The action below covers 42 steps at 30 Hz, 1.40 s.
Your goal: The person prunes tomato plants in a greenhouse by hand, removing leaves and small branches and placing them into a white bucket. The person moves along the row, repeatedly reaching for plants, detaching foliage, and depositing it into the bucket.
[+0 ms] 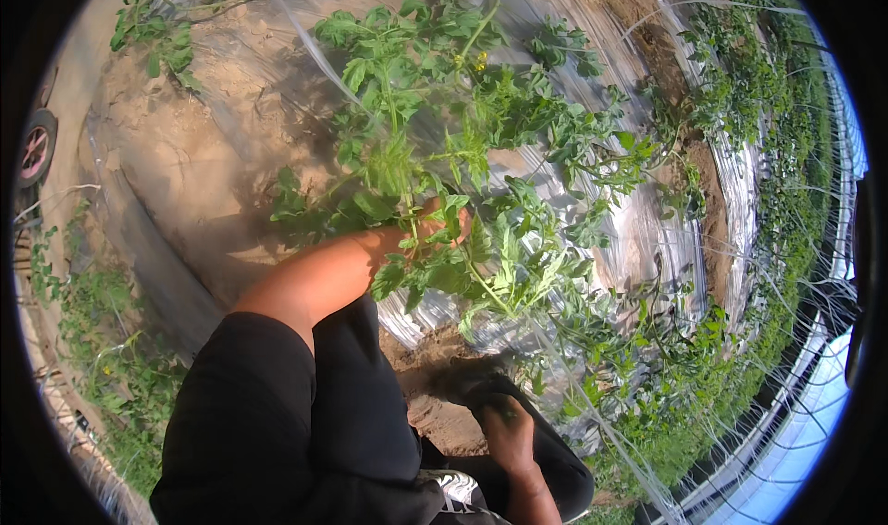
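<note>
My left hand (454,225) reaches into a tomato plant (395,164), with leaves covering most of its fingers. Stems pass close by it, but whether it grips one is hidden. Small yellow flowers (479,60) show higher on the plant. My right hand (510,428) is low in the view, beside my bent knee in black trousers. Its fingers are curled, and I cannot tell if anything is inside them. A pale twine (305,39) runs down to the plant from the top, and another string (590,403) slants across the lower right.
Plastic mulch film (631,240) covers the soil, with a bare dirt strip (711,199) between sheets. Rows of leafy plants (784,178) line the right side. More plants grow at left, and a wheel (38,147) stands at the far left edge.
</note>
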### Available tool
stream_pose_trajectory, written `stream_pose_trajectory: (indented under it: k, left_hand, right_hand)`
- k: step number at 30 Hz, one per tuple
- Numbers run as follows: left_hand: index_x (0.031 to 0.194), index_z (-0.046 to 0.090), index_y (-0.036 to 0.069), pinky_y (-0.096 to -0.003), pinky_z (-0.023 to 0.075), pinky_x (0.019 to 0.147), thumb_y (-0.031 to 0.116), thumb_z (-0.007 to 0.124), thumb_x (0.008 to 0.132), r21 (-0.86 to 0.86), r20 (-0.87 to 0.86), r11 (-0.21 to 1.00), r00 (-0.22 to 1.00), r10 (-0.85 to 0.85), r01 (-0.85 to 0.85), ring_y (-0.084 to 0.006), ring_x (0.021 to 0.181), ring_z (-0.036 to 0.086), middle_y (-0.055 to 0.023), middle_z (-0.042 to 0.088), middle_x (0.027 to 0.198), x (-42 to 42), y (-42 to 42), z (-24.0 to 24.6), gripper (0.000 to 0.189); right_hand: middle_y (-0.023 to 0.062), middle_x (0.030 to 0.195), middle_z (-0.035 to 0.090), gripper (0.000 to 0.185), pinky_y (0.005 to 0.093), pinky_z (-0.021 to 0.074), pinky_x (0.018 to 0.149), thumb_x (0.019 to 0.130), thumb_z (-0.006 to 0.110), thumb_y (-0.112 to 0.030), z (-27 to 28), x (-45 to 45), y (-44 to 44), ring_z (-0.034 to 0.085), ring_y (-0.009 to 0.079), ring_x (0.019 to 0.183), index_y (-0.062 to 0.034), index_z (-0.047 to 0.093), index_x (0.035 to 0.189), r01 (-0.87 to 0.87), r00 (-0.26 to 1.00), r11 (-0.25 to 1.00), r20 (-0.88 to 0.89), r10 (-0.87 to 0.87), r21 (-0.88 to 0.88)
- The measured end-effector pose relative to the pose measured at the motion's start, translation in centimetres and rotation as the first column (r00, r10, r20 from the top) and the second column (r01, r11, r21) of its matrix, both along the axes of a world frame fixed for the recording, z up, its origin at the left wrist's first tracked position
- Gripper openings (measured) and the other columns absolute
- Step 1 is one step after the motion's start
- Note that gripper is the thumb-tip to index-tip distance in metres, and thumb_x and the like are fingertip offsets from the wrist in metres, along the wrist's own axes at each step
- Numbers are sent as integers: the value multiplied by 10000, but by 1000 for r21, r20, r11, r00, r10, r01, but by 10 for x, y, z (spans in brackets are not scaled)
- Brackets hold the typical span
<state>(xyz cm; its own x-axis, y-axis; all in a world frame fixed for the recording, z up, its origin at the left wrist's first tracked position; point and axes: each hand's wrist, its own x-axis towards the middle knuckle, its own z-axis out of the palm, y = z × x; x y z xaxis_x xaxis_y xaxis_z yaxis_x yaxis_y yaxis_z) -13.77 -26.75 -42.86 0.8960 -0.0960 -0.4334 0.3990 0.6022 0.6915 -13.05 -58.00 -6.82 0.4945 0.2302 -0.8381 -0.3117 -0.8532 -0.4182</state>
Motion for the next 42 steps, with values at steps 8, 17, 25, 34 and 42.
stream_pose_trajectory:
  k: [8, 17, 25, 34, 42]
  left_hand:
    - [1456, 548, 132, -457, 520, 959, 256, 766, 975, 179, -67, 975, 990, -120, 131, -231, 1196, 588, -72, 588, 1359, 24, -15, -2, 542]
    - [1395, 576, 130, -442, 528, 921, 239, 754, 978, 285, -124, 930, 971, -206, 233, -216, 1140, 606, -60, 610, 1297, 36, -19, 8, 466]
    - [1342, 601, 128, -429, 534, 887, 224, 744, 981, 304, -132, 915, 963, -235, 265, -204, 1090, 621, -49, 631, 1241, 61, -25, 12, 399]
    - [1281, 630, 126, -414, 542, 849, 207, 733, 985, 249, -122, 935, 966, -230, 254, -189, 1035, 639, -36, 653, 1178, 43, -13, 15, 324]
    - [1227, 655, 125, -401, 548, 816, 192, 723, 988, 319, -134, 897, 952, -277, 306, -177, 985, 655, -25, 673, 1122, 51, -28, 25, 258]
  right_hand:
    - [111, 927, 770, 175, 315, 577, 796, 1018, 698, -42, -10, -10, -1, 724, 158, 846, 22, 745, 1174, -42, 996, 999, 84, 42, 0]
    - [153, 967, 786, 185, 340, 584, 804, 1014, 687, -43, -12, 3, -1, 752, 193, 875, 24, 748, 1175, -71, 991, 997, 117, 69, 16]
    - [172, 972, 781, 182, 354, 591, 803, 1019, 656, -40, -12, 3, 1, 773, 230, 886, 29, 744, 1162, -68, 992, 998, 107, 67, 12]
    - [206, 1012, 777, 179, 392, 603, 805, 1026, 650, -51, -23, 4, -7, 782, 308, 900, 31, 736, 1161, -198, 961, 980, 202, 189, 23]
    - [199, 1055, 788, 205, 376, 584, 876, 1015, 636, -59, -20, 1, -1, 762, 277, 957, 20, 744, 1170, -180, 968, 984, 177, 178, -6]
